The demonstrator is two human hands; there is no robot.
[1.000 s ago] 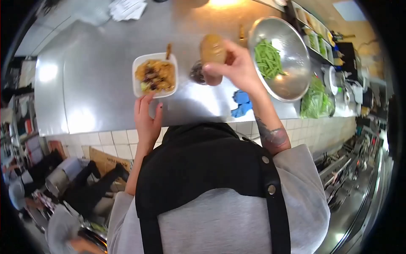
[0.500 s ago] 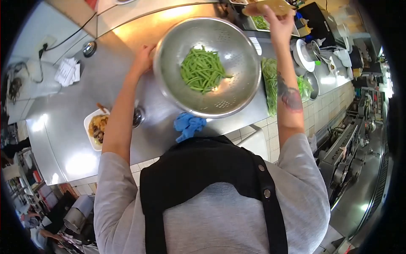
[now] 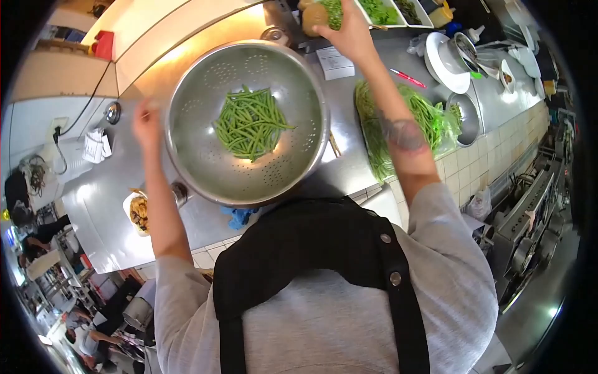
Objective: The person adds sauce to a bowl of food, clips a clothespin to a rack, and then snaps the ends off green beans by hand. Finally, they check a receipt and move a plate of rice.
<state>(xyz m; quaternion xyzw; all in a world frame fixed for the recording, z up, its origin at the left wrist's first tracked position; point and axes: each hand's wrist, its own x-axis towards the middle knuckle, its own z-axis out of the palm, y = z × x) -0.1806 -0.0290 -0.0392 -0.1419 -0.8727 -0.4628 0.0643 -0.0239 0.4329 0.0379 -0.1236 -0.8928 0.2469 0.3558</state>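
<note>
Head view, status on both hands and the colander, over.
Left hand blurred, beside colander, no contact seen. Right hand gripping brown container near herbs. Colander holds green beans. Right forearm over bagged greens.

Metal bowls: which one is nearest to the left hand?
The large bowl with green beans, right beside the left hand. The smaller ones are beyond the right forearm.

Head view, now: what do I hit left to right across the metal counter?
White paper slips → left hand, blurred → metal colander with green beans → red pen → white plate under a metal bowl → small white dish.
</note>
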